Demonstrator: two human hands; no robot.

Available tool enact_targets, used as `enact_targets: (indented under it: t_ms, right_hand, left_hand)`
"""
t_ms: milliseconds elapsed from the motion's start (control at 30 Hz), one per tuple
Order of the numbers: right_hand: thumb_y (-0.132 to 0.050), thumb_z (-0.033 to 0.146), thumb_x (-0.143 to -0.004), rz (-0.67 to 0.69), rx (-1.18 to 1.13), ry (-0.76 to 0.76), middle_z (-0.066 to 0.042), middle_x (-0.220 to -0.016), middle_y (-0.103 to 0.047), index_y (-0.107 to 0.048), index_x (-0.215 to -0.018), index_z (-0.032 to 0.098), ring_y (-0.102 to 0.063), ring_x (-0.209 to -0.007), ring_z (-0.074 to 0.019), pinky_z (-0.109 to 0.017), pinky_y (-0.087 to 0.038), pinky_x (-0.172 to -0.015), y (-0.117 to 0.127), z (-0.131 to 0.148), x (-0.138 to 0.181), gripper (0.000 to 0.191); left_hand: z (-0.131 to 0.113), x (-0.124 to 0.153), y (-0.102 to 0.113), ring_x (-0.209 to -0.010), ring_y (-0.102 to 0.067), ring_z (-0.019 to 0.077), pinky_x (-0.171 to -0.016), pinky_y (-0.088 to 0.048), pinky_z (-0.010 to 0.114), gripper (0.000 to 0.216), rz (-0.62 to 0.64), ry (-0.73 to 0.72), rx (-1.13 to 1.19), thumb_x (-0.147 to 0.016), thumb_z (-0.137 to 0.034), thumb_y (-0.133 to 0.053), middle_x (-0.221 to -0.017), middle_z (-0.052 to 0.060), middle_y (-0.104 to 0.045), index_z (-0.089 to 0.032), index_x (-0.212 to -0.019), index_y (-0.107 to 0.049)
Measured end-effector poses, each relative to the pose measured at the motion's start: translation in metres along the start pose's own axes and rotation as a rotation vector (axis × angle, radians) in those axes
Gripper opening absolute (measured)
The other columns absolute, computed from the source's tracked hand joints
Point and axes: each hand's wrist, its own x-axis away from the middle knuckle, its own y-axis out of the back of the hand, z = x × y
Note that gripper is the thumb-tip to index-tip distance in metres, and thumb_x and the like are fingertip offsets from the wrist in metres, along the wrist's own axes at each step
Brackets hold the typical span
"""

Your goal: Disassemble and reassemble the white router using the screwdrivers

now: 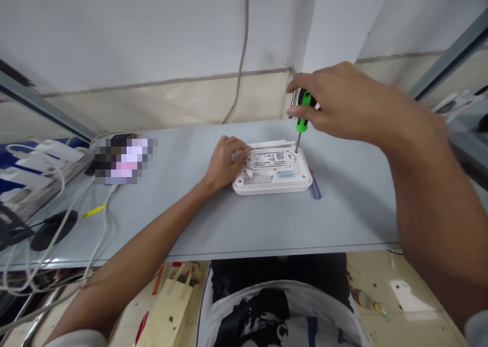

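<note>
A white router (274,181) lies on the grey table, its vented, labelled underside facing up. My right hand (335,100) grips the green and black handle of a screwdriver (304,112). The screwdriver stands nearly upright, with its tip at the router's far right corner. At the router's left side, my left hand (227,161) rests with its thumb and fingers against the edge; whether it pinches anything there is hidden. A second tool with a translucent blue handle (315,188) lies beside the router on the right, partly covered by it.
White cables (102,235) run down the table's left side, near a yellow tag (93,211) and a pixelated phone-like object (127,158). White devices (38,164) are stacked at far left. A wall (171,100) bounds the back; a paper bag (168,306) stands below.
</note>
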Motion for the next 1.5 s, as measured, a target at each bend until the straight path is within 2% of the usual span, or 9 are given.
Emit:
enact_targets:
  t_ms: [200, 433, 600, 733, 833, 1067, 1267, 1400, 1500]
  right_hand:
    - [-0.058, 0.039, -0.102, -0.002, 0.016, -0.09, -0.012, -0.098, -0.07, -0.067, -0.126, 0.024, -0.064, -0.093, -0.0315, -0.047, -0.053, -0.081, 0.0, 0.005, -0.003, 0.03]
    - [-0.046, 0.023, -0.106, -0.11, 0.202, -0.309, -0.021, -0.108, -0.067, -0.066, -0.105, 0.016, -0.063, -0.108, -0.0423, -0.057, -0.053, -0.088, -0.012, 0.047, 0.0, 0.02]
    - [-0.065, 0.035, -0.101, -0.014, 0.036, -0.062, -0.01, -0.098, -0.074, -0.072, -0.119, 0.024, -0.068, -0.092, -0.0308, -0.044, -0.052, -0.077, 0.005, 0.014, -0.001, 0.022]
    - [-0.069, 0.021, -0.095, 0.076, -0.088, 0.066, -0.001, -0.091, -0.077, -0.079, -0.113, 0.03, -0.064, -0.074, -0.0184, -0.034, -0.045, -0.066, 0.018, -0.007, -0.002, 0.023]
    - [-0.068, 0.021, -0.094, -0.002, -0.055, -0.003, -0.003, -0.085, -0.076, -0.079, -0.115, 0.026, -0.063, -0.073, -0.0197, -0.034, -0.043, -0.065, 0.016, -0.002, -0.001, 0.025]
    - [-0.056, 0.019, -0.097, -0.009, 0.049, -0.111, -0.015, -0.097, -0.075, -0.071, -0.13, 0.017, -0.066, -0.102, -0.033, -0.04, -0.049, -0.079, 0.007, 0.02, -0.002, 0.036]
    - [-0.06, 0.028, -0.096, 0.011, -0.07, -0.124, -0.005, -0.105, -0.078, -0.072, -0.123, 0.031, -0.071, -0.091, -0.0267, -0.043, -0.055, -0.083, 0.029, 0.006, 0.005, 0.03]
    - [-0.06, 0.034, -0.099, -0.322, -0.304, -0.112, 0.0, -0.114, -0.074, -0.068, -0.123, 0.044, -0.074, -0.107, -0.0247, -0.043, -0.061, -0.095, 0.036, 0.014, 0.014, 0.027]
    - [-0.064, 0.028, -0.097, -0.226, -0.669, 0.054, -0.002, -0.109, -0.073, -0.07, -0.111, 0.035, -0.075, -0.105, -0.0227, -0.042, -0.063, -0.098, 0.019, 0.035, 0.009, 0.016]
  left_hand:
    - [-0.016, 0.007, 0.005, -0.123, -0.056, 0.0284, -0.11, -0.047, 0.05, 0.038, 0.206, -0.148, 0.126, -0.1, -0.044, -0.064, -0.131, 0.008, -0.068, -0.024, -0.132, -0.067]
    - [-0.025, 0.014, -0.004, -0.124, -0.054, 0.0312, -0.111, -0.046, 0.054, 0.041, 0.171, -0.106, 0.018, -0.102, -0.045, -0.059, -0.131, 0.013, -0.065, -0.019, -0.133, -0.066]
    - [-0.018, 0.011, 0.001, -0.126, -0.052, 0.0316, -0.114, -0.044, 0.056, 0.044, 0.227, -0.101, 0.08, -0.101, -0.05, -0.061, -0.133, 0.011, -0.064, -0.024, -0.136, -0.065]
    - [-0.011, 0.009, 0.012, -0.137, -0.043, 0.0364, -0.117, -0.039, 0.061, 0.087, 0.432, -0.129, 0.166, -0.085, -0.065, -0.076, -0.152, 0.011, -0.053, -0.031, -0.158, -0.045]
    - [-0.01, 0.011, 0.012, -0.138, -0.04, 0.0417, -0.116, -0.037, 0.066, 0.115, 0.47, -0.17, 0.102, -0.071, -0.07, -0.085, -0.158, 0.014, -0.046, -0.032, -0.166, -0.032]
    - [-0.011, 0.013, 0.004, -0.134, -0.044, 0.0409, -0.116, -0.037, 0.066, 0.107, 0.363, -0.212, 0.032, -0.07, -0.065, -0.088, -0.151, 0.015, -0.052, -0.028, -0.16, -0.044]
    - [0.006, 0.008, 0.025, -0.148, -0.036, 0.0383, -0.124, -0.032, 0.067, 0.121, 0.551, -0.085, 0.297, -0.071, -0.052, -0.092, -0.157, 0.012, -0.043, -0.04, -0.169, -0.021]
    - [0.009, 0.01, 0.026, -0.146, -0.038, 0.0384, -0.126, -0.031, 0.066, 0.12, 0.505, -0.044, 0.315, -0.065, -0.052, -0.095, -0.152, 0.012, -0.047, -0.036, -0.166, -0.032]
    - [0.007, 0.01, 0.022, -0.144, -0.041, 0.0383, -0.125, -0.033, 0.065, 0.116, 0.456, -0.035, 0.31, -0.065, -0.053, -0.095, -0.149, 0.013, -0.048, -0.032, -0.163, -0.037]
